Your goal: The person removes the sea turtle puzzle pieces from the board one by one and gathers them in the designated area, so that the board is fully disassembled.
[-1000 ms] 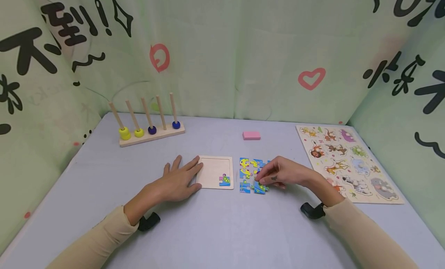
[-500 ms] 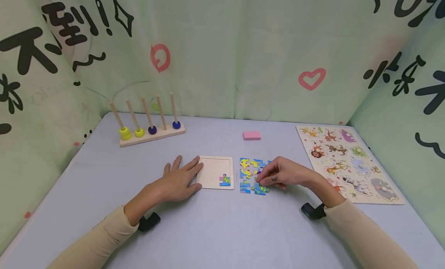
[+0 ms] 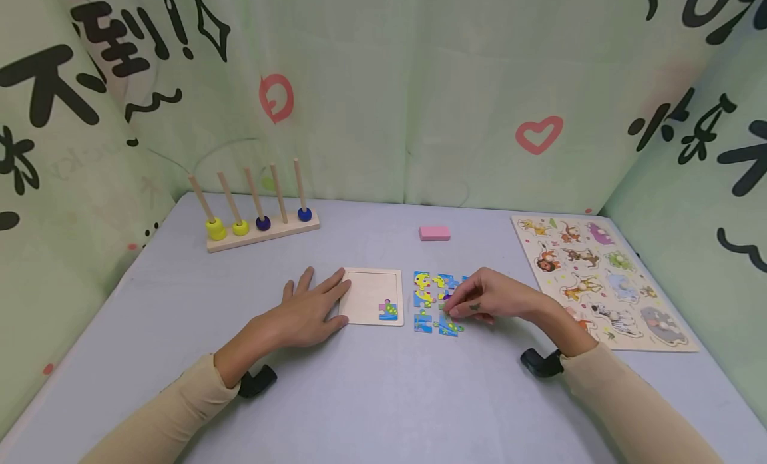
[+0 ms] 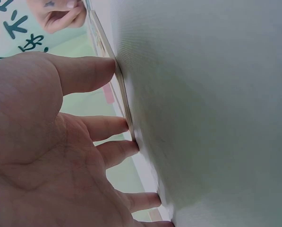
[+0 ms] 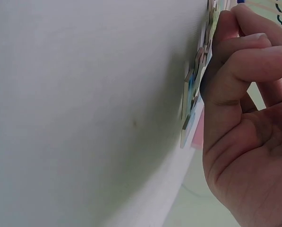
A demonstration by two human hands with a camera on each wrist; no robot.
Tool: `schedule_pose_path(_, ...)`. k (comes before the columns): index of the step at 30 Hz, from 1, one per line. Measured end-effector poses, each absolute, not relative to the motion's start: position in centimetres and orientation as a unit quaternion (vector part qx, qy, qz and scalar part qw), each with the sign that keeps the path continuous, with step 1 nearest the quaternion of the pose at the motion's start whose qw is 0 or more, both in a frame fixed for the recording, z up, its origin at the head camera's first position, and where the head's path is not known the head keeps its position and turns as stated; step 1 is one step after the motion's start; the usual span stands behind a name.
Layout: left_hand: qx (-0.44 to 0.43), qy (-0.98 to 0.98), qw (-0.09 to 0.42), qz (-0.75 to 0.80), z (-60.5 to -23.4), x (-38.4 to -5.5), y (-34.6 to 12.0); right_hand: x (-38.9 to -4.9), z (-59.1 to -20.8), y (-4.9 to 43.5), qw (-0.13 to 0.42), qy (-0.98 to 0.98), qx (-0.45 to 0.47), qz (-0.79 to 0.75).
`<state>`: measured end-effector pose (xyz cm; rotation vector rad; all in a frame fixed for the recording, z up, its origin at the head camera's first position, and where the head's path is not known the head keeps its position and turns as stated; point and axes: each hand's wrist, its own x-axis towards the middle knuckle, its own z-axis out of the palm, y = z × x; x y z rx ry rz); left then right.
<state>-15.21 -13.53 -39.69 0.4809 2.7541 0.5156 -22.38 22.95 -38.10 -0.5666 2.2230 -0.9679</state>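
My left hand lies with fingers spread against the left edge of a square wooden puzzle tray. In the left wrist view, the thumb and fingertips touch the rim of this tray. One fitted puzzle piece, blue with green and pink, sits in its lower right corner. Right of the tray, my right hand has thumb and fingers curled together, pinching at a blue-green puzzle piece in the loose group. The fingertips hide part of it and some neighbouring pieces. More loose pieces lie beside it.
A pink block lies behind the pieces. At the back left stands a wooden peg rack with yellow and blue beads. An animal puzzle board lies at the right, near the right forearm. Printed curtains enclose the table.
The puzzle piece under my right fingertips has turned and shifted very slightly, and those fingertips have moved a little to the right. My left hand stays against the tray.
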Motion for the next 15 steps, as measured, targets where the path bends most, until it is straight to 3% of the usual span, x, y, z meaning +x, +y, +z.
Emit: schedule_pose_path(15, 0.166, 0.959, 0.149, 0.174, -39.7, -15.3, -13.5, -22.9, -37.8, 20.5, 0.3, 0.852, -0.222, -0.368)
